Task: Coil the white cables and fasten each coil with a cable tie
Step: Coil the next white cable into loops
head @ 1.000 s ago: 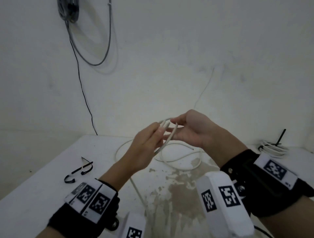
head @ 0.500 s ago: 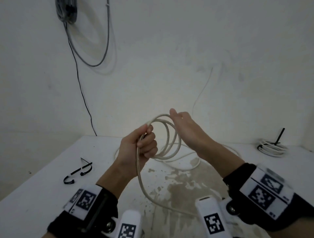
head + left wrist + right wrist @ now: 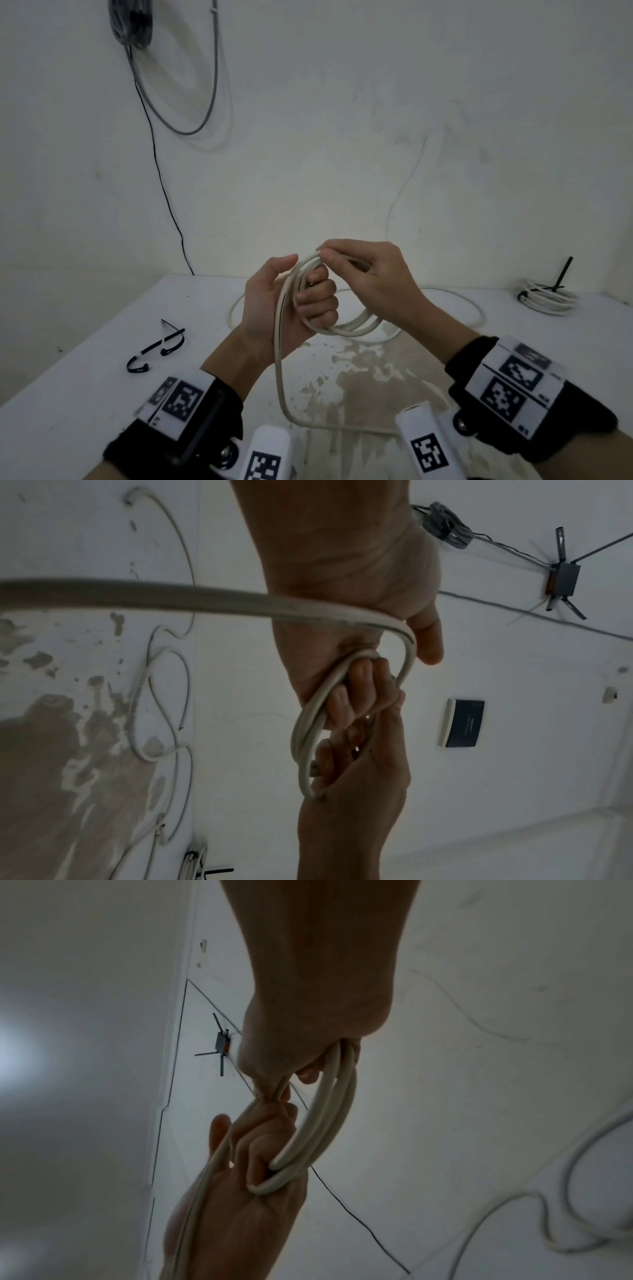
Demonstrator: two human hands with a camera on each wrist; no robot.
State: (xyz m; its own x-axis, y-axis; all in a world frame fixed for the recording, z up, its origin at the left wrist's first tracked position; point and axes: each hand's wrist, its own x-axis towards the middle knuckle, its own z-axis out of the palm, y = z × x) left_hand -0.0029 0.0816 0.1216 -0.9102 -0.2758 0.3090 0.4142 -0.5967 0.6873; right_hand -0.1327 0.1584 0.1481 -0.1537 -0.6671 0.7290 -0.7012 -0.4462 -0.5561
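At the centre of the frame, a person winds a white cable [image 3: 346, 329] into loops above the table [image 3: 85, 387], the left hand [image 3: 287, 308] curled round the gathered turns, apparently to keep them from springing apart. The right hand [image 3: 370, 274] pinches the top of the newest loop, laying it against the others. Slack trails down toward the lower frame. Black cable ties [image 3: 156, 349] wait at left; a finished coil [image 3: 548, 299] sits at far right.
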